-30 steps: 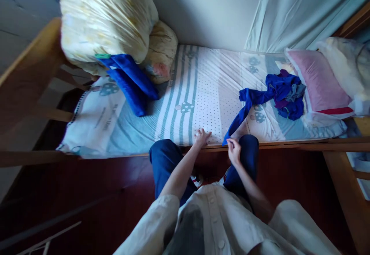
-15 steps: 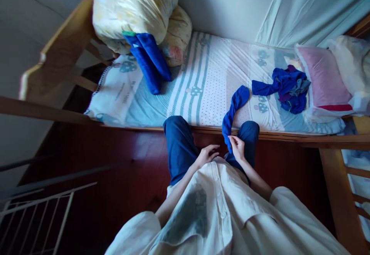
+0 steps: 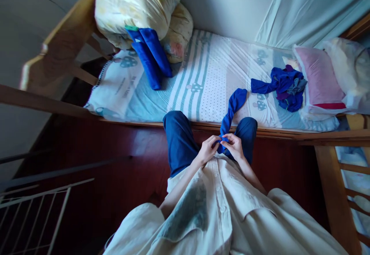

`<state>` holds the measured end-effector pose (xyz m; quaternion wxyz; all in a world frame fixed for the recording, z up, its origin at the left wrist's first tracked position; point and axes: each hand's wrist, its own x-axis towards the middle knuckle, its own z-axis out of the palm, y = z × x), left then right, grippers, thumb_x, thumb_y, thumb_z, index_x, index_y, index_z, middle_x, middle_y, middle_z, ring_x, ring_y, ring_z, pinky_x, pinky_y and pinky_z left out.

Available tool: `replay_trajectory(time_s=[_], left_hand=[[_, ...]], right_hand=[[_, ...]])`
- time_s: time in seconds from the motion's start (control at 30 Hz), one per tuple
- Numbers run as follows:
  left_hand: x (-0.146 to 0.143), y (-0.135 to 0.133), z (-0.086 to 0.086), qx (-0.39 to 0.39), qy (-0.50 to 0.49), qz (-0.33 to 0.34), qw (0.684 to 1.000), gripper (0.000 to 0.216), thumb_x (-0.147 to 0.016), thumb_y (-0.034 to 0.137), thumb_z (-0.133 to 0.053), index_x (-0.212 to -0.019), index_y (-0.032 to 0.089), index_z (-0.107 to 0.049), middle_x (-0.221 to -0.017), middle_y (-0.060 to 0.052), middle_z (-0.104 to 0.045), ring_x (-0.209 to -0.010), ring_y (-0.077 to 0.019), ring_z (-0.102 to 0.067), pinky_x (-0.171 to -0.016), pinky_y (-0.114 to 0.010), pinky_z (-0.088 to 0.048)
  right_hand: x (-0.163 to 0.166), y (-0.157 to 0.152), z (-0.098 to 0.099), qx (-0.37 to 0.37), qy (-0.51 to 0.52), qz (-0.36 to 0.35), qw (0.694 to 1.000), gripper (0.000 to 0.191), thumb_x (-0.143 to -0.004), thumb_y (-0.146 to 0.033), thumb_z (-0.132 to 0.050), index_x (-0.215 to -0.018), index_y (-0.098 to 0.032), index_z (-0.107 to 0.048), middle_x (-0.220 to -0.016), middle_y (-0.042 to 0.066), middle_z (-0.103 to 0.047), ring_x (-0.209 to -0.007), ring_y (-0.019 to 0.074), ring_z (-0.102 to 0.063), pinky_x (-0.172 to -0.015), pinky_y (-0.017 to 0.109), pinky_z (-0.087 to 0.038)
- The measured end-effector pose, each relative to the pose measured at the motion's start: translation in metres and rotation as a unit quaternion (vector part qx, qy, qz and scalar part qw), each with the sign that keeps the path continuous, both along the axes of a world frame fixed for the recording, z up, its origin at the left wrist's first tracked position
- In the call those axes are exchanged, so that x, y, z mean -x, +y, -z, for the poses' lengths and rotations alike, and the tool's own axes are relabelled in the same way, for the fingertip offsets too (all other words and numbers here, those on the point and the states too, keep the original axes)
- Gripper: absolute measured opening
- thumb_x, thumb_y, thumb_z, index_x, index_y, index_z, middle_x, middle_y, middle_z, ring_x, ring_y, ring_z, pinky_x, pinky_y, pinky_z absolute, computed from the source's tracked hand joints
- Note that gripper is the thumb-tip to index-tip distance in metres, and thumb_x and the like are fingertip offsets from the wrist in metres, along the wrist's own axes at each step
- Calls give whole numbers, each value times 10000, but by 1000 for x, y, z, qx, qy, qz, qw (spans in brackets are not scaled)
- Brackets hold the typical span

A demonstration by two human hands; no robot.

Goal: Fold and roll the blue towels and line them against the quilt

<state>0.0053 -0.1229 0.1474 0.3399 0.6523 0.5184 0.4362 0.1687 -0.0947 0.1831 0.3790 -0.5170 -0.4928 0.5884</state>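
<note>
2 hands, left hand (image 3: pixel 209 149) and right hand (image 3: pixel 234 147), pinch the near end of a twisted blue cloth (image 3: pixel 230 113) draped over the bed's (image 3: pixel 214 102) near edge; slackening fingertips could let it slip floorward.

You are working in dim, bluish light, its source out of view. The pale sheet (image 3: pixel 214 98) and your shirt (image 3: pixel 245 228) come out brightest, while the dark red floor (image 3: pixel 121 147) sinks toward black, apart from a dull sheen near the bed's edge. You can see soft shadow on the wall (image 3: pixel 228 8) beside the quilt (image 3: pixel 135 4). The wide lens stretches things toward the edges; the headboard (image 3: pixel 60 46) looks soft there. Around your left hand (image 3: pixel 208 149) and right hand (image 3: pixel 235 147), fine detail is smoothed away.
</note>
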Motion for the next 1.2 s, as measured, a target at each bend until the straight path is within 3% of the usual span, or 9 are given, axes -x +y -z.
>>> replay_trajectory(time_s=[0.13,0.23,0.33,0.5,0.67,0.83,1.0,1.2], left_hand=[[7,6,-10,-14,11,-55,998,256,-1015,259,-457,-970,201,-702,-967,-72,-723,-903,-162,-699,-837,-284,-576],[13,10,-22,-22,24,-113,993,247,-1017,274,-459,-975,206,-692,-953,-62,-712,-872,-159,-682,-769,-269,-566],[19,10,-34,-45,17,-160,986,231,-1019,292,-465,-973,203,-673,-931,-49,-695,-833,-148,-666,-707,-244,-543],[37,5,-38,-38,34,-231,972,196,-1016,264,-450,-1001,195,-632,-868,-21,-664,-742,-128,-635,-690,-229,-524],[52,-2,-38,-4,149,-138,979,234,-997,214,-449,-1128,196,-642,-1011,-74,-685,-943,-194,-676,-875,-322,-560],[31,-13,-61,-72,181,-47,980,420,-945,188,-585,-1363,236,-578,-1339,-130,-620,-1264,-276,-592,-1070,-469,-516],[7,-18,-78,-132,96,-70,984,486,-945,72,-516,-1389,263,-567,-1125,-65,-682,-1030,-168,-688,-898,-285,-580],[15,-17,-82,-126,104,-46,986,383,-959,81,-488,-1261,231,-668,-940,-23,-705,-836,-118,-712,-754,-197,-569]], right_hand=[[-14,0,-1,-69,-81,-11,994,231,-734,-341,-772,-923,-235,-692,-611,-67,-534,-575,129,-524,-624,266,-506],[-16,3,2,-131,-148,13,980,110,-742,-230,-652,-851,-237,-669,-735,-23,-595,-708,160,-593,-758,300,-537],[-11,6,11,-148,-176,43,972,79,-787,-221,-580,-821,-238,-649,-899,37,-657,-855,196,-647,-825,325,-554],[-2,4,18,-137,-148,113,973,117,-871,-278,-554,-905,-240,-659,-966,70,-705,-945,221,-680,-882,361,-575],[4,-1,-15,-235,-107,142,956,99,-919,-309,-613,-914,-251,-693,-950,75,-741,-921,230,-701,-869,384,-583],[21,-5,-52,-309,-99,31,945,83,-914,-300,-708,-868,-236,-733,-847,47,-738,-817,202,-672,-799,368,-576],[38,-13,-52,-298,-98,11,949,78,-911,-257,-664,-842,-226,-684,-800,17,-679,-766,175,-628,-745,328,-552],[33,-19,-42,-247,-44,17,968,183,-897,-375,-727,-861,-225,-628,-868,11,-662,-767,155,-611,-706,281,-513]])
